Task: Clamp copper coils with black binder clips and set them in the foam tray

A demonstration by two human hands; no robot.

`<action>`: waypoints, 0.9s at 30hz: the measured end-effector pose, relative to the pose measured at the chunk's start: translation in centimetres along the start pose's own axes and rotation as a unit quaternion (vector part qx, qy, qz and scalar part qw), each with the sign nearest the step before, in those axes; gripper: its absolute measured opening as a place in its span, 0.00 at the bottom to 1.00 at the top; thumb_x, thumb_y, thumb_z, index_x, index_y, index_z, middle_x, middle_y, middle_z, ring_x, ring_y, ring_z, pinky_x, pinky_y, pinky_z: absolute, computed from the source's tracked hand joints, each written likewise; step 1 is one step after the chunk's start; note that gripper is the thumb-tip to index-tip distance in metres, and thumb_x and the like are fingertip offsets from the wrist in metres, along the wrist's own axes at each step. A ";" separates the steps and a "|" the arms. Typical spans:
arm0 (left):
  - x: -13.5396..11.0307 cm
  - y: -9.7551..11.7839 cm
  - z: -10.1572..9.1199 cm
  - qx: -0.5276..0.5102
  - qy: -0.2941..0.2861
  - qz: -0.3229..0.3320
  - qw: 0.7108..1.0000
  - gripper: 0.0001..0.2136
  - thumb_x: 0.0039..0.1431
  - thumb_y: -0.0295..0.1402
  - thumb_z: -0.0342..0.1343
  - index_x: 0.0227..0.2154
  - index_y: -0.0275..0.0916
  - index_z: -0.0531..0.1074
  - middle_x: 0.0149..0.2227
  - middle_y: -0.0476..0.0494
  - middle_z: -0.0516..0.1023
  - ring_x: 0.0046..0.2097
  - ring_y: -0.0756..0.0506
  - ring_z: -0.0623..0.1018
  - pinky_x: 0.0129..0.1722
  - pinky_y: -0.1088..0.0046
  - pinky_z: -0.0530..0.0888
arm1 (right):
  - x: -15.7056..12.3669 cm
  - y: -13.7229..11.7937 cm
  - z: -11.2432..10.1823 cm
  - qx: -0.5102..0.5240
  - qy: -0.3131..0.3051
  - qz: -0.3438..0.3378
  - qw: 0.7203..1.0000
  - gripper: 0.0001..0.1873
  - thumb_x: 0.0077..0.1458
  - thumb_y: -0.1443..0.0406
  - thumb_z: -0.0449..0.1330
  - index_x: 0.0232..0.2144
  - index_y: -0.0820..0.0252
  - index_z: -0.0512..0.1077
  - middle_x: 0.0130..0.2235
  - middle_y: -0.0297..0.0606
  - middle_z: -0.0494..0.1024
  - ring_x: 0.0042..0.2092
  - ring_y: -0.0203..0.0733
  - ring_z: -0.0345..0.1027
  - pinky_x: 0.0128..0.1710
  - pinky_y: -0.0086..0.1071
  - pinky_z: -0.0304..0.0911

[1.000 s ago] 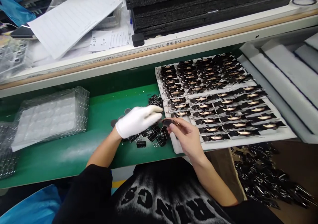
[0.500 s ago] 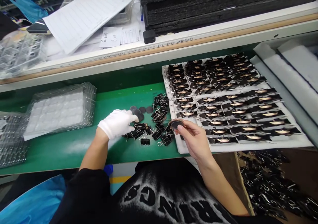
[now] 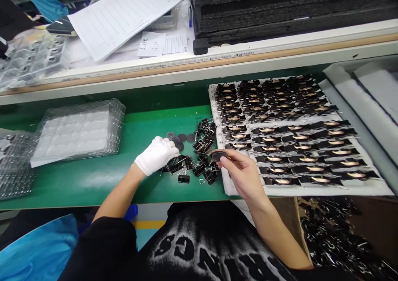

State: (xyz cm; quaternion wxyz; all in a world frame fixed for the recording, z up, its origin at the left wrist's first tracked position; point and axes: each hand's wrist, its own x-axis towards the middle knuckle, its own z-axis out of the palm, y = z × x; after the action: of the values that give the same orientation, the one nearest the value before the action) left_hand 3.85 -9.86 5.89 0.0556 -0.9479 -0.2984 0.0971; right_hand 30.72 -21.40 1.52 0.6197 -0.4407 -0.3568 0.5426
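Observation:
My left hand (image 3: 157, 154), in a white glove, is over the left side of a small pile, its fingers curled together beside dark round discs (image 3: 190, 138) and black binder clips (image 3: 184, 179). Whatever its fingertips may hold is hidden. Bare, my right hand (image 3: 245, 171) pinches a round dark disc with a brownish rim (image 3: 219, 155) between thumb and fingers, just above the near left corner of a white foam tray (image 3: 228, 185). Rows of binder clips (image 3: 275, 158), clamped on pale-edged round pieces, fill much of that tray.
Stacked clear plastic trays (image 3: 77, 129) stand on the green bench (image 3: 102, 185) at left. A shelf edge (image 3: 174, 71) runs across the back, bearing papers (image 3: 124, 19) and black foam (image 3: 280, 15). Below the bench at right, a box contains many loose binder clips (image 3: 336, 235).
The view has shifted slightly. My left hand has moved a little to the right over the discs and clips, its fingers drawn closer together. My right hand keeps its grip on the disc.

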 end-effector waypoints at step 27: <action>5.8 -7.7 -1.2 -0.389 0.104 -0.258 0.878 0.28 0.68 0.57 0.41 0.34 0.39 0.75 0.33 0.45 0.81 0.35 0.45 0.78 0.36 0.71 0.71 | 16.8 -1.5 10.7 -0.120 -0.093 0.207 0.966 0.06 0.62 0.74 0.63 0.39 0.61 0.76 0.30 0.37 0.82 0.29 0.33 0.75 0.28 0.25 0.66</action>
State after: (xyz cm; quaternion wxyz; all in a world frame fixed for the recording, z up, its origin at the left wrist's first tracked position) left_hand 4.47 -0.31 7.48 -0.2635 -0.7871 -0.5388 -0.1440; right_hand 24.06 -3.17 6.12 0.4003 -0.5236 -0.3763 0.6512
